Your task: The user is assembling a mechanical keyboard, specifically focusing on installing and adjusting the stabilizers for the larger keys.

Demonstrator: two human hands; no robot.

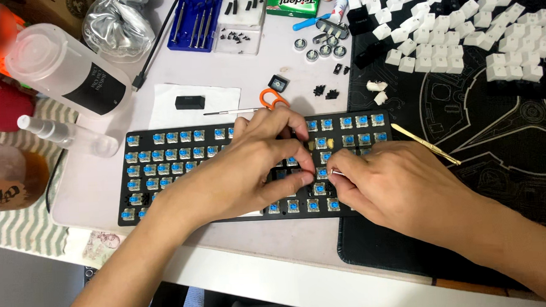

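A black keyboard (163, 176) with its keycaps off shows rows of blue switches and lies in front of me. My left hand (255, 166) rests on its middle, thumb and fingers pinched together over a switch near the centre. My right hand (391, 188) sits at the keyboard's right end and pinches a thin metal tool (337, 174) whose tip meets the same spot. What the left fingers pinch is hidden.
White keycaps (464, 28) are piled on a black desk mat (505, 137) at right. A gold tool (425, 144), orange-handled scissors (272, 99), a screwdriver set (195, 22), small parts, a clear bottle (67, 70) and a spray bottle (63, 135) lie around.
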